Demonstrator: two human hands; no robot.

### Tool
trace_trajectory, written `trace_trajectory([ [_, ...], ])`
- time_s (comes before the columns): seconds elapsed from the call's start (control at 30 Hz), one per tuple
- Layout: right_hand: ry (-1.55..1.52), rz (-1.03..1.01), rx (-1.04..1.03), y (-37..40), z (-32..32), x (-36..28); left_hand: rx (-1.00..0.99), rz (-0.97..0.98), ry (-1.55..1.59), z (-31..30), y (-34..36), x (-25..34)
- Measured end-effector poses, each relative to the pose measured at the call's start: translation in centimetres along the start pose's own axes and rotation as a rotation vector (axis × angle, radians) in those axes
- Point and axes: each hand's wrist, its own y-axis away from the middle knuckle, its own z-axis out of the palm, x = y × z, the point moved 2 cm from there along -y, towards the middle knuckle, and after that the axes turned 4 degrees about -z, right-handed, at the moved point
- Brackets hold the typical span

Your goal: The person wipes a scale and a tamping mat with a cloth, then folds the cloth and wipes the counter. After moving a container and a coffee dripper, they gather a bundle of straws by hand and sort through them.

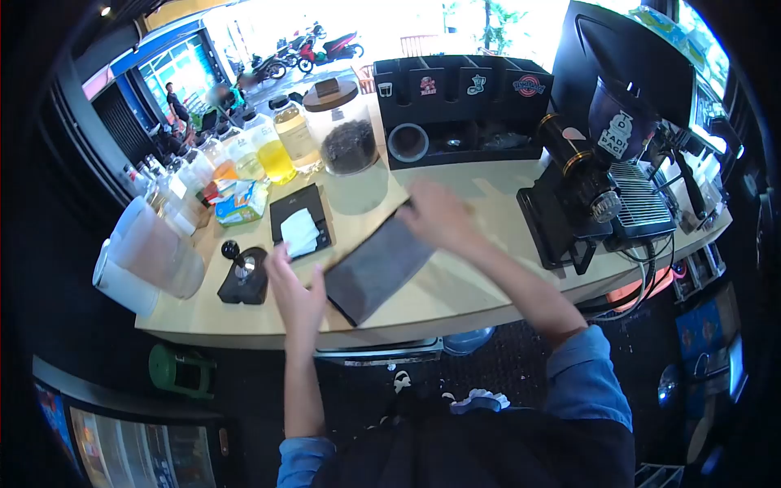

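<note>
On the counter (480,203), left hand (297,297) and right hand (439,215) grip a grey cloth (378,268) near a bean-filled jar (348,134).

Only one label can be partly read: a white sticker (618,134) on the dark hopper of the grinder (579,175). It is to the right of and a little beyond the right hand (439,215), which grips the far end of the grey cloth (378,267). Its letters look like "JADI PAGI", but the first letter is not sure. Straight beyond this grip, the black organizer (464,114) carries four stickers (428,84) along its top. The round sticker (528,84) at the right end has lettering too small to read. The printed packet (242,202), beyond the left hand (297,297), is also not readable.
</note>
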Motion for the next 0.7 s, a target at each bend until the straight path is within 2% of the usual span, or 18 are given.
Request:
trace_trajectory([
  [0.03,0.109,-0.021,0.012,0.3,4.7,0.1,-0.033,0.071,-0.025,1.6,0.3,-0.5],
  [0.07,0.219,-0.042,0.019,0.1,9.2,0.8,-0.228,0.076,-0.01,3.5,0.9,-0.6],
  [0.1,0.224,-0.032,0.015,-0.7,10.4,1.1,-0.426,0.079,0.004,5.4,1.6,-0.4],
  [0.13,0.212,-0.114,-0.03,-1.3,11.3,1.3,-0.434,0.078,0.013,7.3,2.2,-0.4],
  [0.2,0.168,-0.23,-0.07,-3.1,11.6,2.9,-0.594,0.229,-0.394,11.0,3.6,-0.4],
  [0.33,0.158,-0.169,-0.101,-6.7,9.3,8.0,-0.726,0.191,-0.313,16.3,-0.6,0.7],
  [0.4,0.197,0.012,-0.095,-6.2,7.5,11.0,-0.771,0.276,-0.228,18.9,-2.3,2.0],
  [0.43,0.197,0.021,-0.1,-5.0,7.1,12.2,-0.781,0.277,-0.223,19.8,-2.7,2.8],
  [0.5,0.234,0.164,-0.033,-2.5,6.0,14.3,-0.847,0.402,-0.217,21.0,-2.5,4.4],
  [0.53,0.236,0.168,-0.039,-1.0,5.8,14.9,-0.854,0.464,-0.186,20.9,-2.2,5.2],
  [0.6,0.27,0.291,0.11,2.9,6.0,14.8,-0.893,0.53,-0.146,20.3,-1.0,6.0],
  [0.63,0.27,0.29,0.107,4.6,6.0,13.9,-0.924,0.601,-0.111,19.8,-0.5,6.5],
  [0.7,0.286,0.398,0.164,8.0,6.0,11.8,-0.935,0.614,-0.109,18.0,1.0,6.8],
])
